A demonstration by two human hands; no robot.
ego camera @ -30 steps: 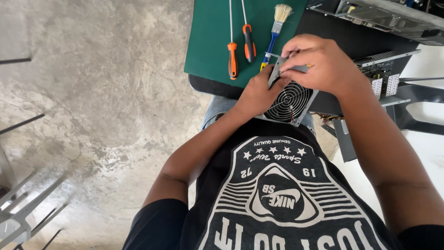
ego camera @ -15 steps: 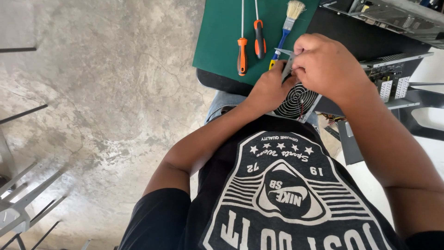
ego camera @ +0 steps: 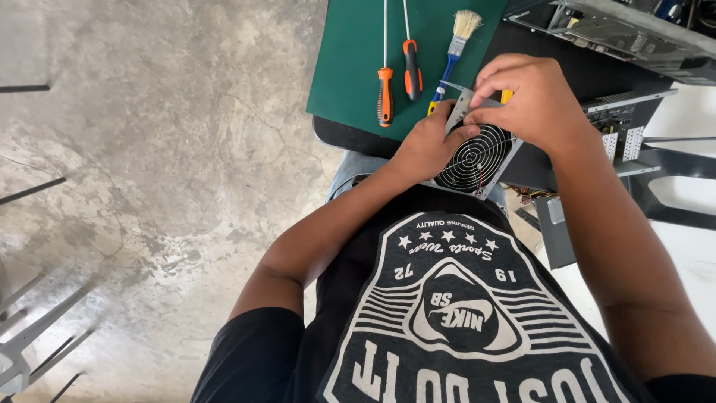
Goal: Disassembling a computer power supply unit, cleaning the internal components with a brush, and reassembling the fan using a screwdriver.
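Looking down from the head camera, most of the picture is a grey concrete floor [ego camera: 149, 172], rough and stained, with pale cracks in it. Thin metal legs [ego camera: 30, 351] poke in at the bottom left corner.

Up top sits a dark table [ego camera: 589, 71] with a green mat [ego camera: 350, 67] lying flat on it. Two screwdrivers with orange handles [ego camera: 385, 93] lie side by side on the mat. Just beside them is a small brush with a blue handle [ego camera: 455, 45]. An open computer case [ego camera: 634, 30] rests at the far right of the table.

A square grey fan box with a round wire grill [ego camera: 477, 160] is held at the near edge of the table, just past the mat. The left hand [ego camera: 429, 142] grips its left side with fingers curled around it. The right hand [ego camera: 529, 97] is curled over its top edge, fingers pinched tight on it. Something small and yellow [ego camera: 507, 95] peeks out under that hand; what it is cannot be told.
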